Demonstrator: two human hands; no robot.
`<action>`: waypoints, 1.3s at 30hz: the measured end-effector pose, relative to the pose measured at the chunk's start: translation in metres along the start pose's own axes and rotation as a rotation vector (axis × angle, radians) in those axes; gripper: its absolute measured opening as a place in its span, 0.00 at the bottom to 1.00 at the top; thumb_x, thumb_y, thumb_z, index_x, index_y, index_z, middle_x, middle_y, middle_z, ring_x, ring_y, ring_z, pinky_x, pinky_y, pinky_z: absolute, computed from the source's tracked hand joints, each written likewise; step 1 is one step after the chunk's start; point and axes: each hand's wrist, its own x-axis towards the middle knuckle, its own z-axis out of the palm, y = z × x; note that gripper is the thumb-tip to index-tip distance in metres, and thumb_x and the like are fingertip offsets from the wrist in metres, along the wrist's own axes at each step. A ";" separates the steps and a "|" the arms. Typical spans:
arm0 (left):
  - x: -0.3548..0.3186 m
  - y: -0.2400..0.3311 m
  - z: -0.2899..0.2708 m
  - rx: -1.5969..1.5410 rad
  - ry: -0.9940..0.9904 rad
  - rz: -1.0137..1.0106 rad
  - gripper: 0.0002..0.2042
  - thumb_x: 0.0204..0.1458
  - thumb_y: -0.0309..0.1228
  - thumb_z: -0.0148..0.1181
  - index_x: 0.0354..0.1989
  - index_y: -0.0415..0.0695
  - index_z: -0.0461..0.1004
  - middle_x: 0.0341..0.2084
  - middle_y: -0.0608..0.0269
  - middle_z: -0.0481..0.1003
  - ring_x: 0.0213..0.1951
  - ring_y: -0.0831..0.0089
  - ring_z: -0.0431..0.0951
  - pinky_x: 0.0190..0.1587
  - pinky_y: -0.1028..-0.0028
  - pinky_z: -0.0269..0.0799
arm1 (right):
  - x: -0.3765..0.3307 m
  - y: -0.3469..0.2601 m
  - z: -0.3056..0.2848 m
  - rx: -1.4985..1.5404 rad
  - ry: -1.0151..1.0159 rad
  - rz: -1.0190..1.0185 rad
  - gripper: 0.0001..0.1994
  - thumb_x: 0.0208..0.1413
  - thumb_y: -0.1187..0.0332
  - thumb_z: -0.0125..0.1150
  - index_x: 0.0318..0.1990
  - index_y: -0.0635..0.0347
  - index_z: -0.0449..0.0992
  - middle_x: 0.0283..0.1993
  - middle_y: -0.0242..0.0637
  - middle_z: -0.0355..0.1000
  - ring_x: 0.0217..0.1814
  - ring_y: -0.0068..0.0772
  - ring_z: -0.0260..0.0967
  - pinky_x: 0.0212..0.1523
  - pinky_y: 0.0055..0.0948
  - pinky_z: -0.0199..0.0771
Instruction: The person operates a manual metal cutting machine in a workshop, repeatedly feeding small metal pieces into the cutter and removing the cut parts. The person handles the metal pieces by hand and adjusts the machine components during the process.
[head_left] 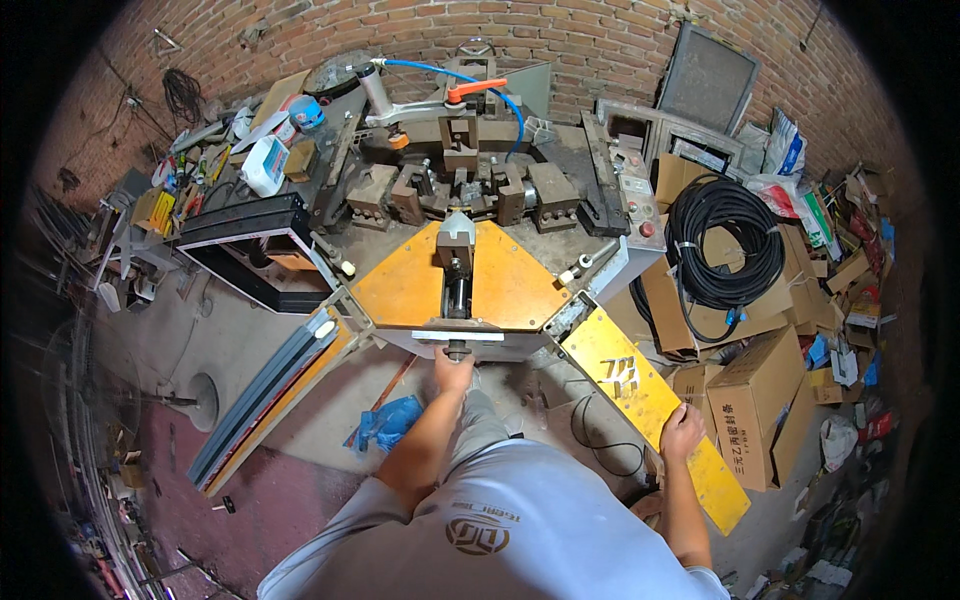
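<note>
Left hand seemingly closed round knob; right hand gripping yellow arm. Step judged adjustment; next calls for steady hold.

Straight ahead, the machine, brick wall behind it! Bars along the left rail, and, beyond the right rail, coiled cable on a carton.

In front of you, a grimy grey metal worktop carries blocky steel clamps; your grey floor holds a crumpled blue plastic bag.
</note>
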 end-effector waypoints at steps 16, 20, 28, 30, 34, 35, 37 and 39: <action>0.006 0.004 -0.012 -0.601 -0.390 -0.519 0.18 0.52 0.23 0.64 0.51 0.44 0.69 0.36 0.59 0.78 0.32 0.69 0.80 0.34 0.68 0.79 | 0.000 0.002 -0.001 -0.004 -0.055 0.028 0.15 0.67 0.61 0.47 0.41 0.61 0.78 0.42 0.48 0.75 0.48 0.55 0.68 0.52 0.50 0.63; -0.007 0.004 0.002 0.411 0.101 0.083 0.26 0.49 0.24 0.65 0.58 0.45 0.65 0.35 0.60 0.78 0.34 0.68 0.82 0.34 0.69 0.79 | 0.000 0.000 -0.002 0.004 -0.028 0.015 0.15 0.67 0.61 0.48 0.41 0.62 0.78 0.42 0.49 0.75 0.48 0.55 0.68 0.53 0.50 0.63; 0.005 -0.003 -0.012 -0.536 -0.388 -0.324 0.22 0.46 0.28 0.69 0.49 0.37 0.68 0.35 0.59 0.79 0.35 0.65 0.80 0.38 0.69 0.77 | 0.000 0.003 0.002 0.006 -0.004 0.009 0.13 0.65 0.63 0.51 0.38 0.62 0.78 0.40 0.48 0.75 0.46 0.55 0.69 0.53 0.49 0.64; 0.001 -0.001 -0.004 -0.088 -0.098 0.011 0.21 0.46 0.27 0.69 0.47 0.38 0.68 0.35 0.59 0.79 0.34 0.66 0.80 0.38 0.70 0.77 | 0.000 0.002 0.001 0.010 -0.013 0.009 0.13 0.65 0.63 0.51 0.38 0.62 0.78 0.40 0.48 0.75 0.45 0.55 0.69 0.53 0.49 0.64; -0.010 0.005 0.004 0.302 0.105 0.094 0.20 0.47 0.27 0.68 0.47 0.39 0.68 0.34 0.60 0.78 0.34 0.68 0.80 0.39 0.69 0.78 | 0.000 0.001 -0.001 -0.035 -0.040 0.017 0.13 0.65 0.63 0.51 0.38 0.62 0.78 0.40 0.49 0.75 0.46 0.55 0.69 0.53 0.49 0.64; -0.008 0.006 0.000 0.034 -0.005 -0.019 0.20 0.47 0.27 0.68 0.48 0.40 0.69 0.35 0.58 0.79 0.34 0.67 0.80 0.39 0.67 0.78 | 0.000 0.000 -0.001 -0.062 -0.041 0.016 0.12 0.65 0.63 0.51 0.38 0.62 0.78 0.40 0.49 0.75 0.46 0.55 0.69 0.53 0.49 0.64; -0.004 0.007 -0.010 -0.494 -0.321 -0.307 0.21 0.47 0.26 0.67 0.51 0.42 0.69 0.35 0.56 0.79 0.34 0.65 0.81 0.40 0.65 0.79 | 0.000 0.000 -0.001 -0.025 -0.021 0.010 0.12 0.65 0.63 0.51 0.38 0.62 0.78 0.40 0.49 0.75 0.46 0.55 0.68 0.53 0.49 0.64; -0.001 0.008 -0.016 -0.654 -0.448 -0.474 0.19 0.49 0.25 0.65 0.50 0.43 0.69 0.35 0.57 0.80 0.33 0.70 0.80 0.39 0.68 0.79 | 0.000 -0.001 -0.002 -0.009 -0.027 0.014 0.12 0.65 0.63 0.51 0.38 0.62 0.77 0.40 0.49 0.74 0.46 0.55 0.68 0.53 0.49 0.64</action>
